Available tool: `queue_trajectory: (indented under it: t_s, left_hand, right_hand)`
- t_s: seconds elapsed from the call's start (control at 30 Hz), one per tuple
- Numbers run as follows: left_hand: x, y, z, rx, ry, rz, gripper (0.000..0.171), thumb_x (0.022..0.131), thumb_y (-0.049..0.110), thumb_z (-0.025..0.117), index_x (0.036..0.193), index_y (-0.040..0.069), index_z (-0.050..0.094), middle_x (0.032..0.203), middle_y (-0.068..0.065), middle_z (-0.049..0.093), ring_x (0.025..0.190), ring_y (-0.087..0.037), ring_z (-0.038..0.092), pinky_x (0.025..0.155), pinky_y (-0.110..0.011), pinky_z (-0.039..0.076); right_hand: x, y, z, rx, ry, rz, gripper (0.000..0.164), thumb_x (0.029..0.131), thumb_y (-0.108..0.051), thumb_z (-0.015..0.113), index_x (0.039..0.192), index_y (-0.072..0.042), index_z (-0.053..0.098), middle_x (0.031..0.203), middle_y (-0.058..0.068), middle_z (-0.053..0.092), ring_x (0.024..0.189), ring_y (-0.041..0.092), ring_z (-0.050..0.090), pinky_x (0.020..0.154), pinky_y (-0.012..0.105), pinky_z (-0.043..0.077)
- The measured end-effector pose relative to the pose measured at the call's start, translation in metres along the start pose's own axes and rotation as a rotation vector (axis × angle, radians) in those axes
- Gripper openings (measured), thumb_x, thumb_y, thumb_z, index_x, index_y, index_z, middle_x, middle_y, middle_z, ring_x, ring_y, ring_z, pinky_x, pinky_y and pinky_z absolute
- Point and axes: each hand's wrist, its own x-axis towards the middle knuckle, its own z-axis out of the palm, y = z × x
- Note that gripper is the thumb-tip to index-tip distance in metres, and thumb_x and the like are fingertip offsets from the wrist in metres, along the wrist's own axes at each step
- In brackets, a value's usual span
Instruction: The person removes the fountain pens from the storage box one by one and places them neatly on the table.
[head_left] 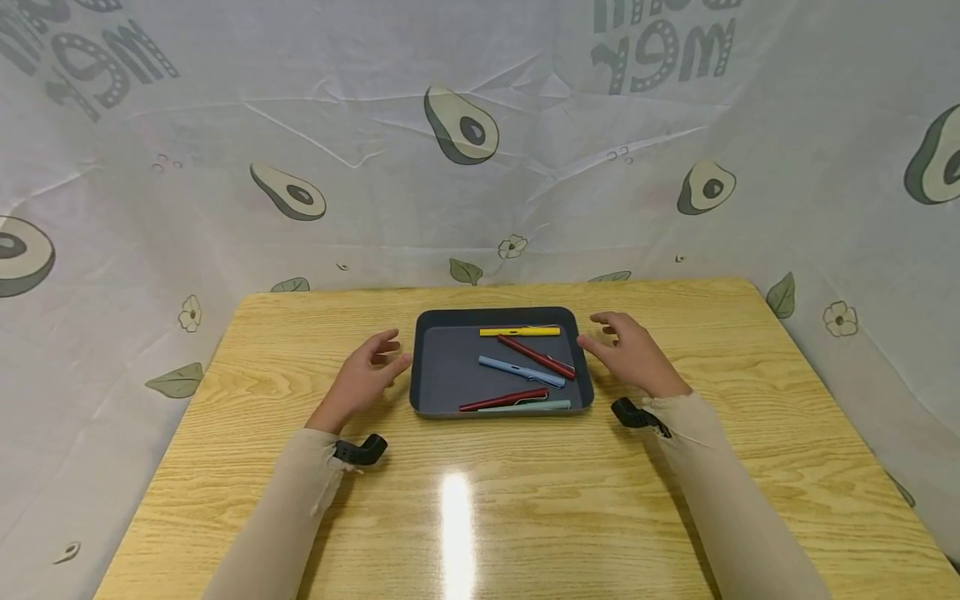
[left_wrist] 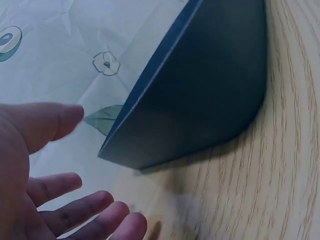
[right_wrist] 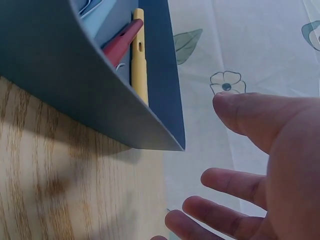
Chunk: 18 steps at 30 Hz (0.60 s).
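Observation:
A dark grey rectangular tray (head_left: 450,367) lies on the table with several pens in it. A yellow pen (head_left: 520,332) is along the far side, a dark red pen (head_left: 536,357) slants below it, and a light blue pen (head_left: 521,371) lies mid-tray. Near the front wall, another dark red pen (head_left: 504,400) lies by a pale green pen (head_left: 525,407). My left hand (head_left: 365,373), fingers relaxed and holding nothing, is beside the tray's left wall. At the right wall is my right hand (head_left: 632,352), also holding nothing; its thumb (right_wrist: 240,112) appears apart from the tray in the right wrist view.
The tray stands toward the far edge of a wooden table (head_left: 540,500). Behind and around the table hangs a pale cloth (head_left: 375,208) printed with avocados, leaves and flowers. Black wrist devices (head_left: 362,450) are worn at both sleeve cuffs.

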Motion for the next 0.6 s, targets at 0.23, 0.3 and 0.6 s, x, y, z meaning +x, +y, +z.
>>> queue_trajectory:
  t_s: [0.23,0.3,0.6]
  left_hand:
    - [0.003,-0.002,0.005,-0.092,-0.006,0.002,0.067,0.104,0.03,0.066,0.16,0.006,0.038,0.151,-0.021,0.051,0.131,-0.039,0.056,0.099,-0.05,0.055]
    - [0.003,-0.003,0.007,-0.095,0.004,0.014,0.066,0.104,0.029,0.066,0.159,0.006,0.039,0.152,-0.021,0.05,0.133,-0.039,0.054,0.106,-0.053,0.049]
    - [0.007,-0.014,0.015,0.142,0.041,0.125,0.069,0.103,0.04,0.065,0.159,0.006,0.041,0.163,-0.017,0.038,0.158,-0.039,0.016,0.126,-0.062,0.001]
  right_hand:
    - [0.0,-0.001,-0.001,-0.002,0.003,0.002,0.068,0.105,-0.046,0.059,0.154,0.0,0.044,0.157,0.025,0.04,0.138,0.048,0.044,0.107,0.066,0.042]
    - [0.0,0.0,-0.001,-0.002,0.003,0.008,0.069,0.105,-0.046,0.058,0.154,-0.001,0.044,0.157,0.025,0.04,0.138,0.048,0.043,0.107,0.066,0.042]
    - [-0.001,0.001,0.002,0.014,0.004,0.015,0.065,0.106,-0.043,0.058,0.154,0.0,0.044,0.158,0.025,0.038,0.138,0.049,0.043,0.107,0.067,0.042]
